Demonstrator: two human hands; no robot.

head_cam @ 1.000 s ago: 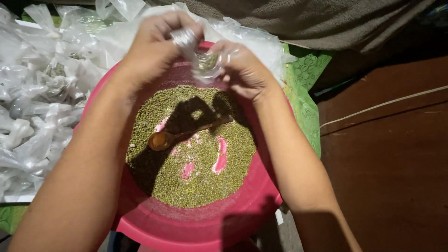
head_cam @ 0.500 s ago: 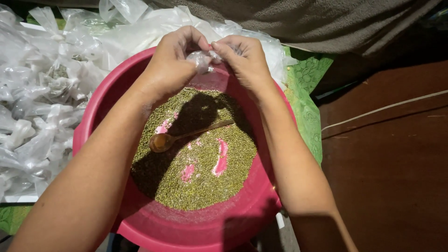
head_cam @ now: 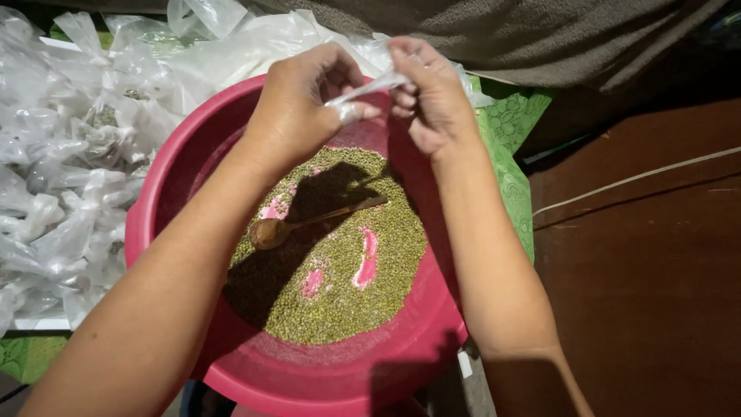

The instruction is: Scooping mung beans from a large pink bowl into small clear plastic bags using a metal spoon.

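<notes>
We look down from head height at our two bare hands, raised together over the far rim of a round pink basin (head_cam: 231, 363). Our left hand (head_cam: 297, 112) is curled shut around a small clear plastic bag (head_cam: 349, 110), most of it hidden inside the fist, so we cannot tell how full it is. Our right hand (head_cam: 432, 96) pinches the bag's twisted neck (head_cam: 378, 83) between thumb and fingertips and draws it taut to the right, its other fingers loosely spread; pulling the two ends apart looks like a way to tighten a knot. Holding the bag above the basin means anything spilled would drop back in. Below, a layer of small green beans (head_cam: 340, 301) covers the basin floor, thin enough that pink shows through in patches. A brown spoon (head_cam: 272, 230) rests on the beans, bowl to the left (close under our hands). To the left, a heap of tied clear bags (head_cam: 62, 193) lies on the surface, on a green patterned cloth (head_cam: 505, 162).
</notes>
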